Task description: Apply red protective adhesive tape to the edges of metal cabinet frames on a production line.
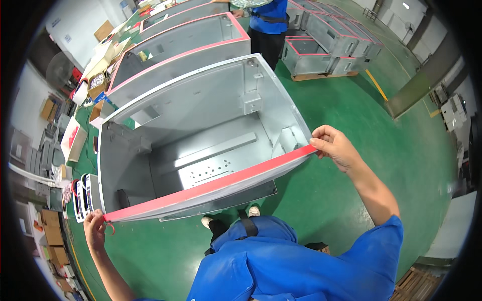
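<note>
A large grey metal cabinet shell (196,103) lies open side up in front of me. Along its near rim runs a red tape strip (216,184), reaching from corner to corner. My left hand (94,230) is closed in a pinch on the strip's left end, and a short red tail curls below the fingers. At the right corner, my right hand (335,147) pinches the other end between thumb and fingers. The other rims of this cabinet show bare metal. Inside are brackets, a raised bar and a cluster of small holes in the bottom.
Beyond stands another cabinet (175,62) with red strips on its rim. A co-worker in blue (269,22) is behind it. Stacked cabinets (321,37) rest on a pallet at far right. White devices (86,194) and boxes line the left side. The floor (361,108) is green.
</note>
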### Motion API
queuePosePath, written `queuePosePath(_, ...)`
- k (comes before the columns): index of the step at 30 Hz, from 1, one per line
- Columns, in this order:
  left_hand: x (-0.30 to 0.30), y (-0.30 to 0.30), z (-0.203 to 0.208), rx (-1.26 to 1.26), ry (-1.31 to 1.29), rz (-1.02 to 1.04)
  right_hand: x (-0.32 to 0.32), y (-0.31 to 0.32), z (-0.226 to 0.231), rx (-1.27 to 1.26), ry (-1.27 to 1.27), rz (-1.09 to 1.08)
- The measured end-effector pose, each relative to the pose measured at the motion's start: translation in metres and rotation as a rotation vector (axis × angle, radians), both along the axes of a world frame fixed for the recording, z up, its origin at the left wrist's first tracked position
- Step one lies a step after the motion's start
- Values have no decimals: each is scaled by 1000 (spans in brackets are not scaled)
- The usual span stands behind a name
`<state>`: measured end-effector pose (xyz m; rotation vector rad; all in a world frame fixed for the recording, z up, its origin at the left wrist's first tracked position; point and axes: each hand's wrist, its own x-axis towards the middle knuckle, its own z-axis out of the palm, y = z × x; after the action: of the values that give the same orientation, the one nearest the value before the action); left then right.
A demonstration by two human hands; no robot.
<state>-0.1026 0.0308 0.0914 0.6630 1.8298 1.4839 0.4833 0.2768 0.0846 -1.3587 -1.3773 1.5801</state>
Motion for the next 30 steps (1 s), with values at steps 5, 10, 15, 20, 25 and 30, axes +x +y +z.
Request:
queuePosePath(5, 1, 3, -2, -28, 27, -15, -3, -3, -2, 108, -23, -23)
queuePosePath(10, 7, 8, -1, -5, 9, -49, -7, -9, -11, 402, -57, -67)
queuePosePath(15, -2, 4, -5, 20, 9, -138, -26, -18, -3, 1007, -361, -82)
queuePosePath(20, -1, 4, -6, 32, 19, -123, -53, -37, 5, 1236, -517, 180)
queuePosePath(25, 4, 5, -3, 10, 21, -114, -73, -43, -2, 1317, -652, 359)
queuePosePath(30, 5, 5, -4, -15, 36, -81, -84, -49, -6, 1358, -727, 368)
